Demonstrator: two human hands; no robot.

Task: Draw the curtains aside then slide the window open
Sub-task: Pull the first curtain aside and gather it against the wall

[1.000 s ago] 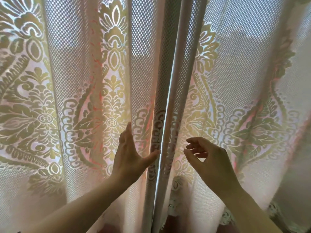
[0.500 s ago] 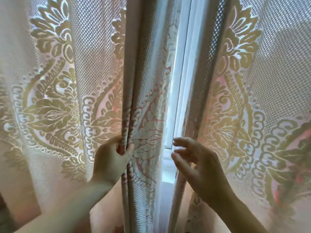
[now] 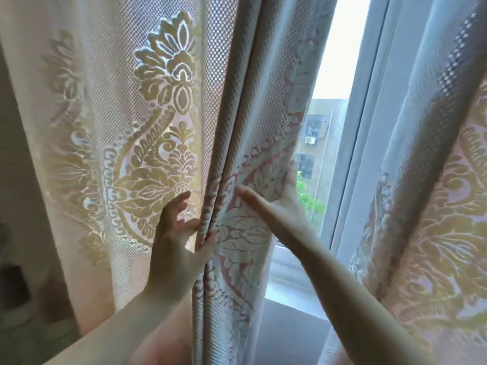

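Note:
The left curtain, cream lace with a leaf pattern, is bunched into folds in the middle of the view. My left hand pinches a fold of it between thumb and fingers. My right hand holds that curtain's inner edge, with the thumb lying on the front and the fingers behind the cloth. The right curtain hangs free at the right. In the gap between them show the window pane and its white frame. I cannot tell whether the window is slid open.
A white sill runs below the pane, with a grey ledge under it. Outside stand a tan building and a green tree. At the far left are bare wall and a dark object.
The gap between the curtains has widened and the pane now shows. Both hands moved left with the left curtain; my right hand went from the right curtain's edge to the left curtain's edge.

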